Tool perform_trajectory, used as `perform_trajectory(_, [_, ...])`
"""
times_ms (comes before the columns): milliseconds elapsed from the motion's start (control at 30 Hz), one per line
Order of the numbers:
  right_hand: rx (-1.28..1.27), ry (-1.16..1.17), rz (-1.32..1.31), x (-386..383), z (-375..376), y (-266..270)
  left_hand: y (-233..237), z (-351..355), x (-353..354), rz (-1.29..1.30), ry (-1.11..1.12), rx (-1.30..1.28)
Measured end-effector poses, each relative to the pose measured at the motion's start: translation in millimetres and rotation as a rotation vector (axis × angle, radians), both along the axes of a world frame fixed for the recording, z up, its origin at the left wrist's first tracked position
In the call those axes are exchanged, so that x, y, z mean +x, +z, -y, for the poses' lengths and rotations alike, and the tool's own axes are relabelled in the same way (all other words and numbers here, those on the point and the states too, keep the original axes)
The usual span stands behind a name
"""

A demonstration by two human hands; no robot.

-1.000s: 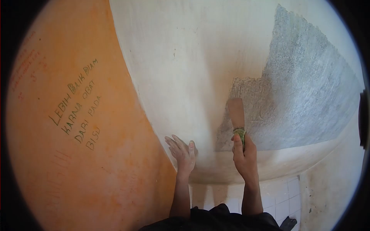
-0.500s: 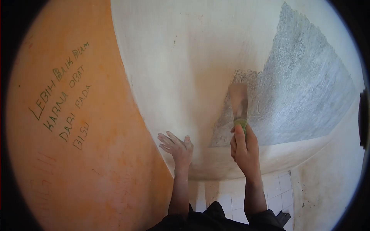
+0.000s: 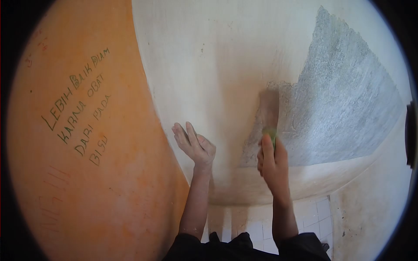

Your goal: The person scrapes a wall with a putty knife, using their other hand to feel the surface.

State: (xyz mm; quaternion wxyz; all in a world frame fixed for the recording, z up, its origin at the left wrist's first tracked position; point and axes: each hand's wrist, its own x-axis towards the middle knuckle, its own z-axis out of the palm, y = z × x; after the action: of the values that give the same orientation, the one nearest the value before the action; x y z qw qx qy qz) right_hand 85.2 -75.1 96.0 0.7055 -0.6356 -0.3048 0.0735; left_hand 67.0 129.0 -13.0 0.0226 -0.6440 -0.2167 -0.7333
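In my right hand (image 3: 273,161) is a scraper (image 3: 270,108) with a green handle and a wide flat blade, pointing up. The blade lies over the left edge of a rough grey patch (image 3: 344,95) on the whitish wall (image 3: 183,56). My left hand (image 3: 194,145) is raised at the white wall near the orange border, its fingers apart and dusted with pale powder. Nothing shows in it. Whether its palm touches the wall cannot be made out.
An orange wall (image 3: 109,191) with green handwriting fills the left side. Pale floor tiles (image 3: 311,217) show at the bottom, below the wall's lower edge. A dark object (image 3: 409,135) stands at the far right edge.
My left hand has moved up and its fingers have changed pose. My right hand and the scraper have shifted slightly up and left. The view has tilted a little.
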Motion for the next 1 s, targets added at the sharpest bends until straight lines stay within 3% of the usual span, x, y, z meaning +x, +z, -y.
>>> perform_trajectory(367, [-0.003,0.013,-0.112,-0.8,3.5,-4.9,-2.5,-0.8,-1.3,0.012,0.047,0.003])
perform_trajectory(467, [0.053,0.051,-0.125,-5.3,-5.0,22.3,-3.4,-3.0,-0.6,0.011,0.041,0.017])
perform_trajectory(567, [-0.039,-0.01,-0.067,-5.0,3.8,6.4,-9.0,-3.3,-4.1,-0.003,0.04,0.021])
perform_trajectory(767, [-0.008,-0.003,-0.032,-6.6,-1.6,38.2,-13.6,-5.1,-2.1,-0.003,0.027,0.015])
perform_trajectory(867, [-0.054,-0.06,-0.079,-7.2,6.7,-0.5,-11.6,-6.3,-3.0,0.017,0.027,0.024])
perform_trajectory(1000, [-0.047,-0.064,-0.055,-5.9,2.2,13.7,-10.7,-5.4,-3.8,-0.017,0.048,0.02])
